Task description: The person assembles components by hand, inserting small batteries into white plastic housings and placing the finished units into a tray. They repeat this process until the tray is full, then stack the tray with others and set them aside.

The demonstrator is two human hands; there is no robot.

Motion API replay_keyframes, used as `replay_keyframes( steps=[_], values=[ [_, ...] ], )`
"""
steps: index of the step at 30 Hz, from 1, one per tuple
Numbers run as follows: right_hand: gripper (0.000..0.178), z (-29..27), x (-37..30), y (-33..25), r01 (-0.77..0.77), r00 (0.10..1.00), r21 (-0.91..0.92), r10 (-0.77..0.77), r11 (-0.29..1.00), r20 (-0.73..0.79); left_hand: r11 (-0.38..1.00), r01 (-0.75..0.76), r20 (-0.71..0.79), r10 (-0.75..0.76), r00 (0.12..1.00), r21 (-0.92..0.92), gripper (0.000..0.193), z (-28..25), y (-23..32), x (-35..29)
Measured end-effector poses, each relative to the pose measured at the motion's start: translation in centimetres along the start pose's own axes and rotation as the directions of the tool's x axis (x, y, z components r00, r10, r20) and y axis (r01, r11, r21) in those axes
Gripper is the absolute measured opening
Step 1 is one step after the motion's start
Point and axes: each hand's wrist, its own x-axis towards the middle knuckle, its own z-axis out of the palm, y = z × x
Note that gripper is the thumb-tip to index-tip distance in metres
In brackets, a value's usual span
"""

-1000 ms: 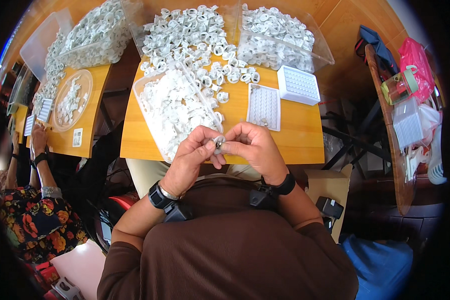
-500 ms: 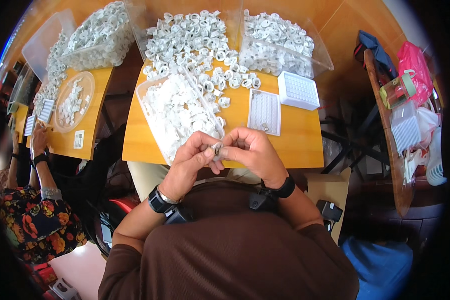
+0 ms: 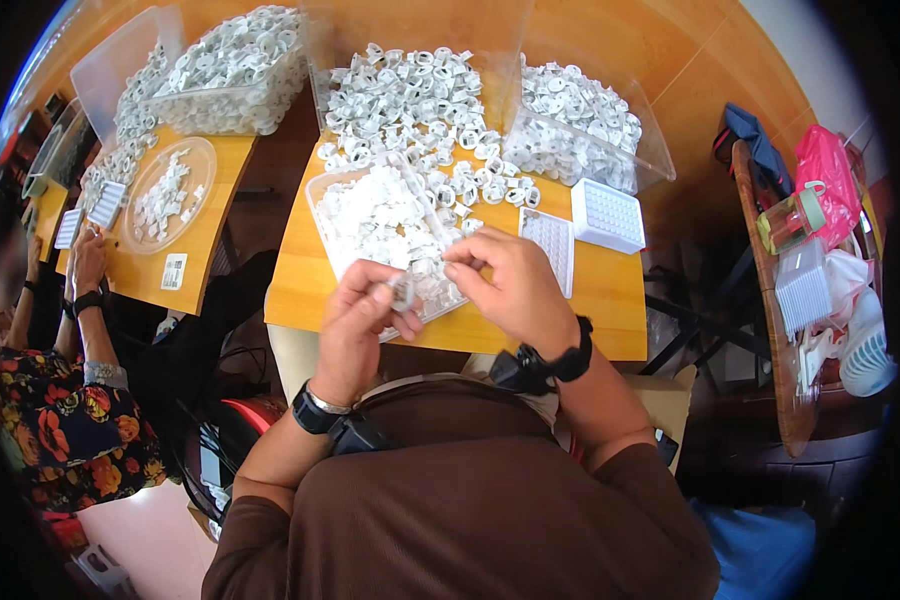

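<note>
My left hand (image 3: 358, 318) is closed on a small white ring-shaped plastic part (image 3: 402, 292), held upright between thumb and fingers in front of my body. To its right, my right hand (image 3: 515, 290) hovers over the edge of a clear tub (image 3: 317, 190) filled with small white plastic pieces (image 3: 375, 215). Thumb and forefinger of that hand are bent toward each other in a pinch; anything between them is too small to make out. Beyond the tub lies a heap of white ring-shaped parts (image 3: 410, 100), some scattered toward the tub's right side.
Right of the tub lie a flat white tray (image 3: 548, 240) and a white block with a grid of holes (image 3: 608, 215). A clear bin (image 3: 580, 120) of ring parts stands behind them. At left, a co-worker's hands (image 3: 88, 262) work at another table (image 3: 210, 235).
My hands have come apart. The left keeps the ring part and has shifted slightly left; the right has moved right, toward the tub's edge. The whole view has shifted a little.
</note>
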Motion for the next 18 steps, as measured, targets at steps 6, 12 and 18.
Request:
replay_keyframes(
  steps=[6, 12, 18],
  values=[
    [0.024, 3.6, 2.6, 0.0, 0.311, 0.921, -0.44, -0.154, 0.842, 0.357, 0.959, -0.223, -0.205, 0.186, 0.961, -0.177, 0.025, -2.9, 0.5, 0.0],
    [0.005, 6.8, 3.6, 2.2, 0.347, 0.919, -0.519, -0.171, 0.781, 0.356, 0.937, -0.167, -0.13, 0.132, 0.983, -0.308, 0.025, -3.8, 0.7, 0.5],
    [0.011, 6.1, 3.9, 1.7, 0.173, 0.973, -0.435, -0.085, 0.884, 0.213, 0.922, -0.143, -0.123, 0.106, 0.987, -0.36, 0.024, -4.6, 1.3, 1.8]
  ],
)
